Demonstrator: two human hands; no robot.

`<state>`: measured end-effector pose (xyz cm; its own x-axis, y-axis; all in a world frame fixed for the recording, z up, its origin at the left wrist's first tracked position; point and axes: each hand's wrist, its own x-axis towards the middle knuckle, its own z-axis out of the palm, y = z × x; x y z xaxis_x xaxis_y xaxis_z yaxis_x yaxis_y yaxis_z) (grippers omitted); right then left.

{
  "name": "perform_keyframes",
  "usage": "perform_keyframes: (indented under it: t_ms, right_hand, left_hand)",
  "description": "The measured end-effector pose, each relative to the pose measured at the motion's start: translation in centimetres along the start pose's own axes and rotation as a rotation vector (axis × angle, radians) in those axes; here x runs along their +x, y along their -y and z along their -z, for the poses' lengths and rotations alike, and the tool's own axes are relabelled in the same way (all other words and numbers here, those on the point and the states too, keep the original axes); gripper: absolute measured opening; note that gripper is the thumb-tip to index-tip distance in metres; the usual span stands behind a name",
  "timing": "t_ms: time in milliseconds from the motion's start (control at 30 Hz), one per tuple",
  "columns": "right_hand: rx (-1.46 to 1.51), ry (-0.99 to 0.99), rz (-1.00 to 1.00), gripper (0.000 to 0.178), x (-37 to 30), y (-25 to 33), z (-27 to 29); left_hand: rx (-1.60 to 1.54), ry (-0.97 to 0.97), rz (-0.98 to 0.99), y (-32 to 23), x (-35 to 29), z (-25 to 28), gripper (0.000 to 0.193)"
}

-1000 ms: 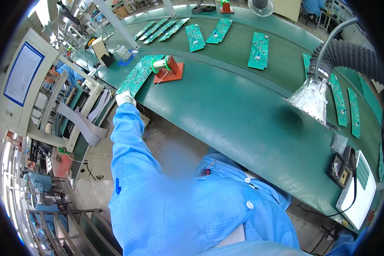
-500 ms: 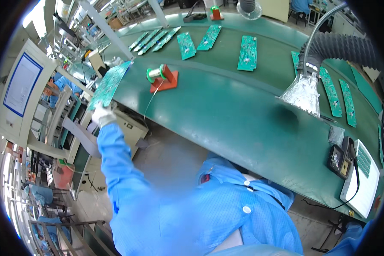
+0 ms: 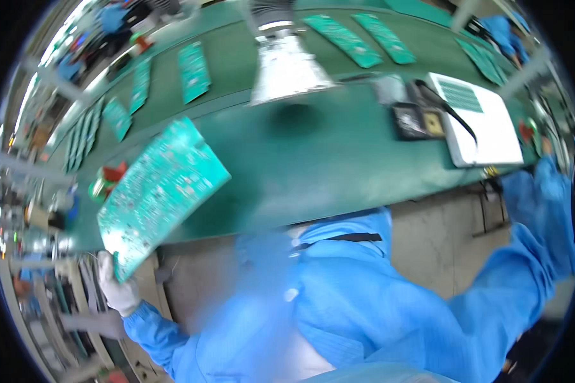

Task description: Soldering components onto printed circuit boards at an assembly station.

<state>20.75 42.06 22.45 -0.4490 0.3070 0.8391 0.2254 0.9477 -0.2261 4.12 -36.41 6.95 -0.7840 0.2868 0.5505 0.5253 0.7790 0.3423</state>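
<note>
Lower centre of the frame: the person's blue smock (image 3: 364, 306), with both sleeves running outward from it. Lower left: the left hand (image 3: 118, 290), in a white glove, closed around the lower edge of a large green circuit board (image 3: 163, 191); the fingers wrap the board's near corner, and the thumb side is hidden behind it. The board is held tilted above the near edge of the tabletop (image 3: 313, 172), its speckled solder face toward the camera, and it fills the left centre of the frame. The right sleeve (image 3: 530, 255) rises along the right edge of the frame; the right hand lies beyond the dark rim, so its state cannot be told.

Just behind the board, at the left: a red stand carrying a reel of solder wire (image 3: 105, 182), partly covered by the board. Middle of the frame: the green tabletop, crossing from lower left to upper right. Right centre: a black box (image 3: 418, 121) with a dark cable, touching a white flat unit (image 3: 482, 121) beside it. Upper centre: a silvery funnel-shaped hood (image 3: 287, 67) hanging over the tabletop. Upper left and upper right, farthest away: rows of further green boards (image 3: 193, 71) lying flat on the far side of the tabletop, well apart from the held board.
</note>
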Motion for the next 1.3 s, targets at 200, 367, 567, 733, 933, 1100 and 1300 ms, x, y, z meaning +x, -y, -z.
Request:
perform_keyframes:
  t_ms: [200,367,567,733,933,1100,1300]
  right_hand:
    - [-0.239,0.042,-0.171,0.041,-0.2,-8.8,1.2]
    - [-0.287,0.601,-0.499,0.041,-7.0,-14.0,-8.4]
    - [-0.489,0.867,-0.436,0.04,-7.6,-12.5,-13.1]
    - [-0.588,0.992,-0.447,0.037,-7.1,-10.6,-14.7]
    - [-0.65,1.036,-0.427,0.035,-7.3,-11.8,-16.4]
    - [-0.492,0.984,-0.497,0.032,-7.7,-11.9,-16.1]
    - [-0.066,0.509,-0.212,0.021,-4.4,-5.1,-6.5]
  left_hand:
    - [-0.291,0.295,-0.148,-6.5,2.8,-11.6,0.026]
    - [-0.458,0.336,-0.361,-13.7,6.3,-18.9,0.019]
    - [-0.15,0.402,-0.486,-16.2,7.7,-21.8,0.012]
    - [-0.224,0.355,0.397,-17.5,8.6,-20.1,0.042]
    - [-1.184,0.575,0.794,-21.3,8.6,-16.9,0.046]
    - [-0.81,0.653,0.09,-24.1,7.7,-19.8,0.036]
    - [-0.856,0.739,0.258,-27.1,8.8,-21.1,0.041]
